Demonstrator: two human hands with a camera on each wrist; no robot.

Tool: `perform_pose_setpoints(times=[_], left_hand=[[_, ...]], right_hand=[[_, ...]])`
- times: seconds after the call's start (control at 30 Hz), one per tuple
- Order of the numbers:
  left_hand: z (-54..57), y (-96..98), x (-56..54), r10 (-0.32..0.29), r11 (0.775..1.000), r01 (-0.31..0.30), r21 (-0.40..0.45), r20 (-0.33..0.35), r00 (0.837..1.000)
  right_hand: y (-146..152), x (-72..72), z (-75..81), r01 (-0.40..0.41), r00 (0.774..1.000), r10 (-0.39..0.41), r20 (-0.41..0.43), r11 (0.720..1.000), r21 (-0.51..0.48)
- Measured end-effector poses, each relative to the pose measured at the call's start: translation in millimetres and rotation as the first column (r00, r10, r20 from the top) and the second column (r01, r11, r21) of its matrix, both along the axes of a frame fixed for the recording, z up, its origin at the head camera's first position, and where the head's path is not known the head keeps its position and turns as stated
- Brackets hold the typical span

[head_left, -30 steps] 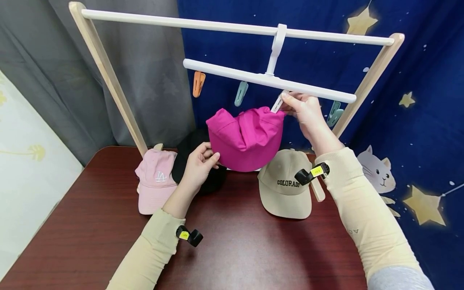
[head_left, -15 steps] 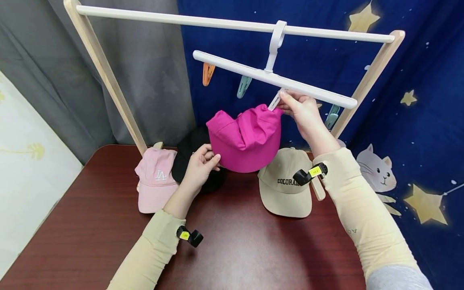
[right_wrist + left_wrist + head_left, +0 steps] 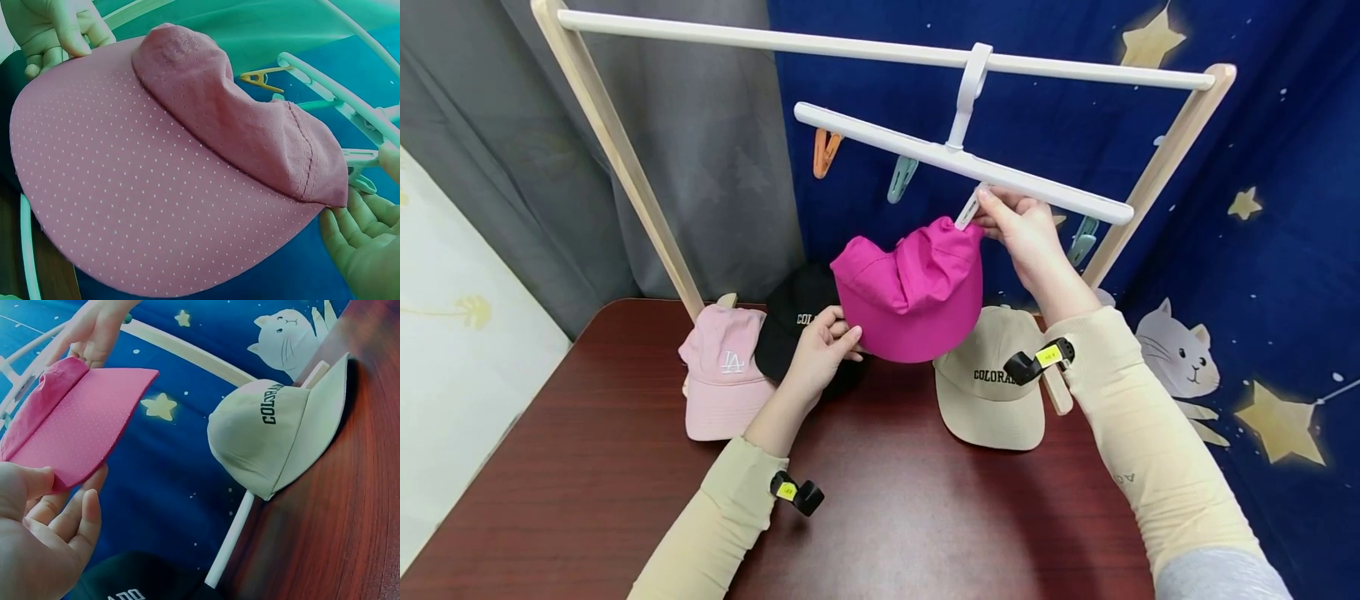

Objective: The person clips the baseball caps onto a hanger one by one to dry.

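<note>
A magenta cap, its brim dotted with tiny holes in the right wrist view, hangs beneath a white clip hanger. My left hand pinches the left edge of its brim, thumb on top and fingers below. At the cap's upper right corner, my right hand pinches a white clip, whose jaws overlap the fabric there. The hanger slopes down to the right. An orange clip and a teal clip dangle from its left half, and another teal clip hangs near its right end.
The hanger hooks over the rod of a wooden rack. On the brown table sit a light pink cap, a black cap and a beige Colorado cap. Curtains hang behind.
Over the second, the hanger has tipped, left end up and right end down. The magenta cap's left side and my left hand have shifted slightly down and right. My right hand has dipped slightly.
</note>
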State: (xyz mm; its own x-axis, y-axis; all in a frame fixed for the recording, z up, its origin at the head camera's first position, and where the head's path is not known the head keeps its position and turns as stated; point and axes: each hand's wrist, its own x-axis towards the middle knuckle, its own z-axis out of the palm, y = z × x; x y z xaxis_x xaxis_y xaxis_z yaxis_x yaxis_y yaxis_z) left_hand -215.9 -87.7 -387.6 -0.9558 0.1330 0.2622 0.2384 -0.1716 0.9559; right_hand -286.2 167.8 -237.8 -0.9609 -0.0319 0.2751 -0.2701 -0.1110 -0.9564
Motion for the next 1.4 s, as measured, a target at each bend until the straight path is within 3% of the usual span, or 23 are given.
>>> perform_pose_setpoints(times=[0.83, 1.07, 1.4], left_hand=[[-14.4, 13.8, 5.9, -0.071, 0.995, 0.077, -0.055, 0.113, 0.991], [-16.1, 18.0, 5.7, -0.064, 0.994, 0.074, -0.086, 0.121, 0.991], [-17.0, 21.1, 6.8, -0.097, 0.98, 0.115, -0.162, 0.119, 0.988]], right_hand=[[-4.6, 1.7, -2.0, 0.055, 0.998, -0.055, -0.007, 0.995, 0.077], [-4.8, 1.2, -2.6, 0.049, 0.999, -0.048, -0.018, 0.997, 0.06], [-5.7, 1.0, -2.4, 0.071, 0.997, -0.069, -0.026, 0.994, 0.078]])
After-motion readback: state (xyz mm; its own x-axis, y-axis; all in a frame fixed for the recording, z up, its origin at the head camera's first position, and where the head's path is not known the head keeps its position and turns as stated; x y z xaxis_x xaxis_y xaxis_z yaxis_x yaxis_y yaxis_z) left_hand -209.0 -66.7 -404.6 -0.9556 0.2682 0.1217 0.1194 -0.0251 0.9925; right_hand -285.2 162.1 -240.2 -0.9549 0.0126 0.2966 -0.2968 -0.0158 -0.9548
